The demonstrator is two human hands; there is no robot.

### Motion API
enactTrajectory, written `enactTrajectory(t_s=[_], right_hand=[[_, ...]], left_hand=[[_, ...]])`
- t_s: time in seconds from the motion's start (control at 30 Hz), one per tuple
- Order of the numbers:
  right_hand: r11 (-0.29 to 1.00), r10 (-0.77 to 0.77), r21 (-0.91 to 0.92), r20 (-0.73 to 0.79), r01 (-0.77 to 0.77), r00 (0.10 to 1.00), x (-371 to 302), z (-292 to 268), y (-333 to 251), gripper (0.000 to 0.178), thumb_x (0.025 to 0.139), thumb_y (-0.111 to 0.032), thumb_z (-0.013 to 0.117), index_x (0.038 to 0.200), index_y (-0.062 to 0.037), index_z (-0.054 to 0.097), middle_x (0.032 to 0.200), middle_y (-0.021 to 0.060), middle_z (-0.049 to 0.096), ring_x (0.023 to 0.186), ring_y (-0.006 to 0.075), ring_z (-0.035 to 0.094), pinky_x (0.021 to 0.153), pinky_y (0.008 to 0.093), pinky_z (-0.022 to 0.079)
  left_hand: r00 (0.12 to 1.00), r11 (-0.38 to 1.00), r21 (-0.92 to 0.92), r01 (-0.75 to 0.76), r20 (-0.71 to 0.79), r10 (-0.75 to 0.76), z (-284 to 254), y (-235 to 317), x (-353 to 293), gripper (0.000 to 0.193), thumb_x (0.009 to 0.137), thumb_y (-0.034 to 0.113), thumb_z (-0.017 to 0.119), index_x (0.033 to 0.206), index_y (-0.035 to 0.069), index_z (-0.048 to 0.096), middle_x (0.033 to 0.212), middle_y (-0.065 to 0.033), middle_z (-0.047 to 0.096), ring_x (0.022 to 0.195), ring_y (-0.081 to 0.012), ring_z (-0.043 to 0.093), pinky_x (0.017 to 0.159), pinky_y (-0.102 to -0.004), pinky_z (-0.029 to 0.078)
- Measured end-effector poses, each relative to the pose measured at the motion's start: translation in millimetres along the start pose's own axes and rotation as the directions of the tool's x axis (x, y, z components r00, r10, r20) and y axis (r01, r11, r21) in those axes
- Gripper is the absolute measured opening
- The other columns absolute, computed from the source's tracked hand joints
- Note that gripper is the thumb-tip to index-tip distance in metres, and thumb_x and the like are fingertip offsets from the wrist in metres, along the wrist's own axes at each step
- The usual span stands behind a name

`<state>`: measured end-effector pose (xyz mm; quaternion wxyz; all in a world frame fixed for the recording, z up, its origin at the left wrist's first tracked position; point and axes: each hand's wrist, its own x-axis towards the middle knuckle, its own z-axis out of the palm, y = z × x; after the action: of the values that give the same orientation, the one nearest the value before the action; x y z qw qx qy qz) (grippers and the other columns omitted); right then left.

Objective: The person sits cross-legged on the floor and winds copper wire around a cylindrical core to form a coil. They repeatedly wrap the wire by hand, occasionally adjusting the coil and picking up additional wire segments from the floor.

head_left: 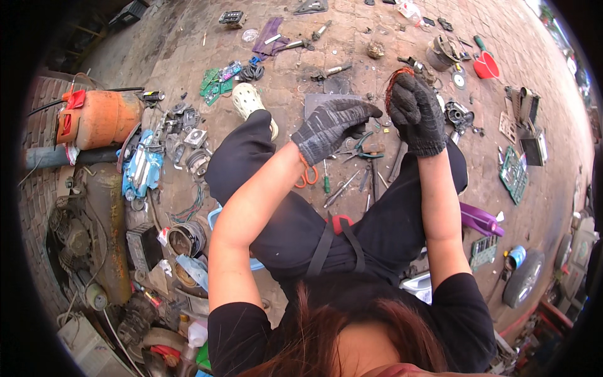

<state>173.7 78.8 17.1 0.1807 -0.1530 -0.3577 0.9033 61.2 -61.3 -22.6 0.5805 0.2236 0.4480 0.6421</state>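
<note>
My right hand (414, 113), in a dark grey knit glove, is closed around a bundle of thin copper wire (392, 91) that curves out past its fingers. To its left, my left hand (336, 129) wears a matching glove. Its fingers are pressed together and point toward the right hand, over a flat grey plate (312, 103); whatever they may hold is hidden. On the ground just below the hands lie pliers (361, 149) with dark and teal handles, orange-handled scissors (308, 176), a green-handled screwdriver (326, 181) and several slim metal tools.
An orange gas cylinder (107, 118) stands at the left, near metal scrap and a blue bag (143, 166). Green circuit boards (217, 85) lie beyond my left foot. A metal pot (442, 53) and a red scoop (486, 65) are at the far right; a small wheel (524, 278) rests nearer.
</note>
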Motion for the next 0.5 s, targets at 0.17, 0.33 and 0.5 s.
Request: enactTrajectory(t_s=[0.17, 0.33, 0.5], right_hand=[[0.998, -0.040, -0.059, -0.036, 0.037, 0.999, 1.4, 3.9, 2.7, 0.012, 0.091, -0.018, 0.046, 0.080, -0.0133, 0.048, 0.056, -0.0071, 0.038, 0.043, 0.0034, 0.033, 0.042, 0.0190, 0.028], [0.997, -0.072, -0.014, 0.013, 0.072, 0.997, 6.3, -3.0, 4.2, 0.010, 0.090, -0.018, 0.048, 0.084, -0.0112, 0.051, 0.058, -0.0071, 0.040, 0.046, 0.0041, 0.035, 0.044, 0.0193, 0.029], [0.997, -0.052, 0.046, -0.070, 0.055, 0.996, 4.8, -4.6, 4.3, 0.010, 0.089, -0.017, 0.050, 0.086, -0.0075, 0.053, 0.062, -0.0040, 0.045, 0.050, 0.0061, 0.040, 0.049, 0.0211, 0.035]], left_hand=[[0.851, 0.726, 0.632, -0.270, -0.197, 0.487, 2.2, -8.5, 5.9, 0.016, 0.083, 0.010, 0.059, 0.096, 0.002, 0.065, 0.088, -0.0071, 0.064, 0.075, -0.0123, 0.058, 0.065, -0.0256, 0.045], [0.571, 0.170, 0.948, -0.270, 0.015, 0.821, 10.2, -0.1, 0.3, 0.015, 0.073, 0.005, 0.066, 0.088, 0.004, 0.064, 0.076, -0.0106, 0.059, 0.069, -0.0233, 0.058, 0.061, -0.0324, 0.046], [0.492, -0.061, 0.955, -0.291, 0.204, 0.846, 10.3, -3.5, -0.5, 0.018, 0.070, 0.004, 0.066, 0.087, 0.006, 0.063, 0.076, -0.0100, 0.058, 0.068, -0.0268, 0.058, 0.058, -0.0351, 0.046]])
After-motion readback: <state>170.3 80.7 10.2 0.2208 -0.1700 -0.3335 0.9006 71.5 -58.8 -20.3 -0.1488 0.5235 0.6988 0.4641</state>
